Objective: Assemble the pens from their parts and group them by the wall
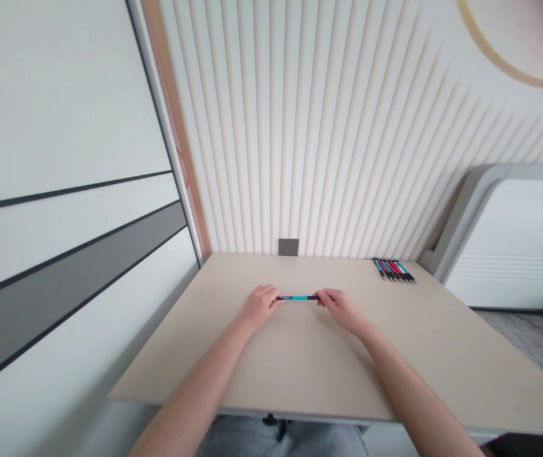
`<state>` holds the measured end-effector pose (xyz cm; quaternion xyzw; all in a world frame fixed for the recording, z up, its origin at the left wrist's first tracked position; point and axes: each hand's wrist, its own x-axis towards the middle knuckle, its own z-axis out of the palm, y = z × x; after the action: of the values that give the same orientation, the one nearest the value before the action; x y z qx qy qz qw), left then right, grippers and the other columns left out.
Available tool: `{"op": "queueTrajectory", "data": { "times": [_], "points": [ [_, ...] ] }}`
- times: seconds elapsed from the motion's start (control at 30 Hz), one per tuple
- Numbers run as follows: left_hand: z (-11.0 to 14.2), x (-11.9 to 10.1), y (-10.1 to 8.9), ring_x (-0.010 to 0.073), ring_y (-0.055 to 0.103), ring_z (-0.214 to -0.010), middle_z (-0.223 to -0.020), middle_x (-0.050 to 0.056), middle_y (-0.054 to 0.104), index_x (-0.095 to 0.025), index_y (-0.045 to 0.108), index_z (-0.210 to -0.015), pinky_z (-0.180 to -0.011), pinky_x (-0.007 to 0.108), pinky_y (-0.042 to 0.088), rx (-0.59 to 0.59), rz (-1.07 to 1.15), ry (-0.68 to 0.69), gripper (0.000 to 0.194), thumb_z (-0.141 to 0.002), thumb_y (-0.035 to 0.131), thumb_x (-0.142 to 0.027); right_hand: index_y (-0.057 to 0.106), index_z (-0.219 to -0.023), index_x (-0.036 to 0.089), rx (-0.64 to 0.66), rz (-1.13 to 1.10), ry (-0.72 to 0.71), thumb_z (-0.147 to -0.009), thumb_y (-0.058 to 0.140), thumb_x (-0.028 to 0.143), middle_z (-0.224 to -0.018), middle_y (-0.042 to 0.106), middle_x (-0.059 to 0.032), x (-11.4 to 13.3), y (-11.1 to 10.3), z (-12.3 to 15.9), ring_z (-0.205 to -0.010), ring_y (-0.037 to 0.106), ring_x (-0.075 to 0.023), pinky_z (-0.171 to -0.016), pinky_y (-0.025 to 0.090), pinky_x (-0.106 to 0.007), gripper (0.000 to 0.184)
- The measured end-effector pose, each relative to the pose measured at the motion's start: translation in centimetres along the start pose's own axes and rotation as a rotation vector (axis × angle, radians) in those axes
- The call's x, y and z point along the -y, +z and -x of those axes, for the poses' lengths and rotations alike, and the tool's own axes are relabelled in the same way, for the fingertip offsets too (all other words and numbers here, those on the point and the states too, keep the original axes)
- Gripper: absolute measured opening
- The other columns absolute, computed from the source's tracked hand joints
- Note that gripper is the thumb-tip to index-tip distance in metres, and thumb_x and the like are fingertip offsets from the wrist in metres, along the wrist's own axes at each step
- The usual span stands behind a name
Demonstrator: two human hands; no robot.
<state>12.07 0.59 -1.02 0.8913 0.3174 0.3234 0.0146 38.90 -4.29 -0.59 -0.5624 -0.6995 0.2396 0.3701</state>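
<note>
Both hands on one object. Left hand (261,306) closed on the left end of a teal-and-black pen (299,297), right hand (340,311) closed on its right end; fingers of each curl over the tip, so the pen is held between the two hands, teal middle section exposed. Pen lies roughly level and parallel to the far table edge, near the table's centre. Whether it touches the surface or sits just above it cannot be told from this view. Both hands are low over the beige tabletop (447,355), palms down, and bare forearms (195,381) run back toward the near edge. Person's grey trousers (281,439) show below that edge. Toward the far right corner, well apart from both hands, a row of similar pens (394,270) lies side by side at a slant, with red, teal and black barrels; right hand is the nearer. Far edge of table meets a white slatted wall (300,127), with a small grey wall socket (288,247) just above the tabletop. White panelled wall (62,108) stands to the left; a white cabinet-like unit (509,244) and grey floor (528,336) lie to the right.
</note>
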Motion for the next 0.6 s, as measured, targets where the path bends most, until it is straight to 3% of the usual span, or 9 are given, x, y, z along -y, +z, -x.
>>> {"op": "queueTrajectory", "data": {
  "times": [0.07, 0.13, 0.23, 0.37, 0.5, 0.6],
  "points": [
    [0.0, 0.3, 0.0, 0.0173, 0.06, -0.075, -0.079, 0.002, 0.066, -0.019, 0.063, -0.086, -0.072, 0.029, 0.044, -0.015, 0.012, -0.037, 0.006, -0.091, 0.064, -0.023, 0.069, -0.088, 0.017, -0.112, 0.029, 0.013, -0.094, 0.037, 0.052, -0.079, 0.068, -0.0056, -0.3, -1.4, -0.3, -0.065, 0.055, -0.0172, -0.064, 0.042, -0.028, 0.047],
    [0.1, 0.5, 0.0, 0.0168, 0.059, -0.073, -0.077, 0.001, 0.065, -0.019, 0.062, -0.085, -0.071, 0.028, 0.045, -0.026, 0.02, -0.07, 0.006, -0.09, 0.064, -0.022, 0.069, -0.096, 0.016, -0.213, 0.064, 0.059, -0.093, 0.039, 0.052, -0.08, 0.069, -0.0077, -1.2, -3.2, -0.5, -0.069, 0.057, -0.0197, -0.066, 0.041, -0.03, 0.047],
    [0.2, 0.8, 0.1, 0.0162, 0.059, -0.071, -0.075, 0.0, 0.063, -0.02, 0.062, -0.084, -0.071, 0.028, 0.045, -0.038, 0.033, -0.109, 0.006, -0.09, 0.063, -0.021, 0.07, -0.088, 0.014, -0.264, 0.109, 0.137, -0.088, 0.046, 0.053, -0.071, 0.067, -0.0081, -3.2, -5.9, -0.2, -0.065, 0.056, -0.021, -0.062, 0.039, -0.032, 0.046],
    [0.2, 1.0, 0.2, 0.016, 0.058, -0.071, -0.076, 0.0, 0.063, -0.019, 0.062, -0.085, -0.071, 0.028, 0.045, -0.045, 0.056, -0.135, 0.004, -0.089, 0.062, -0.021, 0.069, -0.072, 0.015, -0.137, 0.114, 0.185, -0.079, 0.06, 0.056, -0.057, 0.06, -0.0024, -5.3, -8.0, 1.1, -0.055, 0.052, -0.0171, -0.054, 0.036, -0.028, 0.043],
    [0.2, 1.1, 0.3, 0.0164, 0.058, -0.071, -0.076, 0.0, 0.063, -0.019, 0.063, -0.085, -0.071, 0.028, 0.045, -0.043, 0.074, -0.147, 0.005, -0.088, 0.063, -0.022, 0.073, -0.082, 0.016, 0.061, 0.093, 0.23, -0.068, 0.074, 0.05, -0.061, 0.064, -0.0007, -6.0, -8.1, 2.3, -0.055, 0.055, -0.0157, -0.051, 0.036, -0.026, 0.037],
    [0.2, 1.0, 0.3, 0.0166, 0.058, -0.072, -0.076, 0.0, 0.063, -0.019, 0.063, -0.085, -0.071, 0.028, 0.045, -0.039, 0.082, -0.154, 0.004, -0.088, 0.063, -0.022, 0.073, -0.083, 0.017, 0.132, 0.106, 0.255, -0.065, 0.077, 0.04, -0.065, 0.067, -0.0018, -6.2, -7.5, 2.4, -0.059, 0.058, -0.0165, -0.054, 0.038, -0.026, 0.03]
  ]
}}
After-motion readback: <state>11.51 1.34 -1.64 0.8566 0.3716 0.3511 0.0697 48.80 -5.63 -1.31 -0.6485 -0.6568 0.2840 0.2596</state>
